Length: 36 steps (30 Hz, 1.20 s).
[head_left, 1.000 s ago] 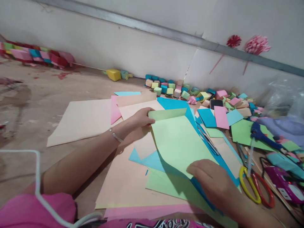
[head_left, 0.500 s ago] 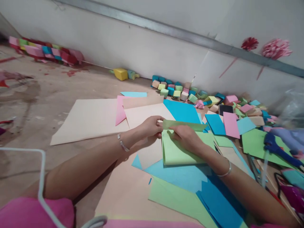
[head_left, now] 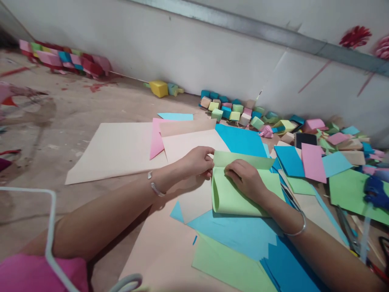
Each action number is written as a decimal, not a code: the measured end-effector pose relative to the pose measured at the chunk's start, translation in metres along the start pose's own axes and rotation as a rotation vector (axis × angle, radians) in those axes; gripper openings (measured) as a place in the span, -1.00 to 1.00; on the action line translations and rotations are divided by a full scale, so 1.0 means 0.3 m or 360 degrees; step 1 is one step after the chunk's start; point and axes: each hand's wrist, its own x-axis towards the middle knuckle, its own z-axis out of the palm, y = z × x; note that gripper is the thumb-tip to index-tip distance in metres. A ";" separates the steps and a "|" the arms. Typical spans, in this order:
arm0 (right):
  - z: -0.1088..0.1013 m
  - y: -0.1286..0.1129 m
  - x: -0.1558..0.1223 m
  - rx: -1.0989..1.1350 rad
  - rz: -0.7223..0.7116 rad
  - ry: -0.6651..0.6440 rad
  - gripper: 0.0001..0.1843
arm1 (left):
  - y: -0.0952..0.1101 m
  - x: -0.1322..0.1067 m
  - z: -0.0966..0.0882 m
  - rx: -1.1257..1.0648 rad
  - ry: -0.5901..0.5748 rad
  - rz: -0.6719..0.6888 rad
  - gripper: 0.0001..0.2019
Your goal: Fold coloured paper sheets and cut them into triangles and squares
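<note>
Pinched at its left edge by the left hand (head_left: pixel 200 163), a green paper (head_left: pixel 235 198) lies at the centre of the frame, doubled over on itself. Curled fingers of the right hand (head_left: pixel 247 180) rest on the upper layer; whether they grip the paper or merely press on it cannot be told. As to progress, the lower part of the paper lies turned up over the rest, leaving an uncovered top band (head_left: pixel 243 159). At the bottom, the bend is rounded and gapes at its left end, so this fold is judged to be made but not yet creased flat; the pressing of that edge appears to be what is left on it. Beneath and below the paper are light blue paper (head_left: pixel 229 229), a flat green sheet (head_left: pixel 227 259) and dark blue sheets (head_left: pixel 293 265). A cream sheet (head_left: pixel 118 150) lies at left centre. Scissors (head_left: pixel 346 229) and a blue glue gun (head_left: pixel 375 191), neither in hand, occupy the lower and middle right. Small paper boxes (head_left: pixel 226 111), apparently already formed, are grouped along the wall (head_left: pixel 182 48) at upper centre.
</note>
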 end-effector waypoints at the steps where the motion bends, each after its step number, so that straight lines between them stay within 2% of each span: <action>1: 0.000 -0.001 0.001 0.0016 0.0001 -0.0010 -0.82 | -0.002 0.000 -0.002 0.0022 -0.0006 0.0016 -0.76; 6: -0.002 -0.005 0.014 0.0062 0.0023 -0.0059 -0.82 | -0.013 0.003 -0.004 0.0066 0.0010 0.0038 -0.84; 11: -0.004 -0.005 0.018 0.0056 0.0050 -0.0041 -0.83 | 0.013 -0.010 -0.002 0.0016 -0.0006 0.0013 -0.86; 14: -0.004 -0.003 0.018 0.0035 0.0045 -0.0039 -0.82 | 0.031 -0.021 -0.001 0.0138 0.0013 -0.0017 -0.92; 19: -0.007 -0.015 0.032 0.0038 0.0016 -0.0034 -0.82 | 0.021 -0.020 0.006 0.0313 0.0110 0.0094 -0.88; 21: -0.032 -0.009 0.032 -0.0042 0.0003 0.0055 -0.84 | 0.008 -0.014 0.007 0.0336 0.0171 0.0097 -0.89; 23: -0.078 0.020 0.016 -0.0205 0.0046 0.0239 -0.85 | -0.004 -0.008 0.003 0.0315 0.0214 0.0073 -0.88; 25: -0.136 0.068 -0.023 -0.0365 0.0221 0.0454 -0.73 | -0.010 -0.003 -0.001 0.0246 0.0232 0.0057 -0.86; 27: -0.191 0.118 -0.083 -0.0359 0.0545 0.0586 -0.52 | -0.012 0.001 -0.003 0.0150 0.0225 0.0053 -0.79; 30: -0.238 0.156 -0.177 0.0148 0.1174 0.0555 -0.32 | -0.008 0.001 -0.002 0.0053 0.0172 0.0089 -0.69; 31: -0.244 0.154 -0.200 0.0403 0.1344 0.0499 -0.30 | -0.005 0.000 -0.001 0.0048 0.0157 0.0092 -0.67; 33: -0.247 0.136 -0.226 0.0910 0.1538 0.0401 -0.36 | -0.002 -0.001 -0.002 0.0060 0.0132 0.0074 -0.66; 36: -0.247 0.105 -0.222 0.1346 0.1598 0.0445 -0.57 | -0.002 0.002 -0.009 0.0057 0.0121 0.0038 -0.67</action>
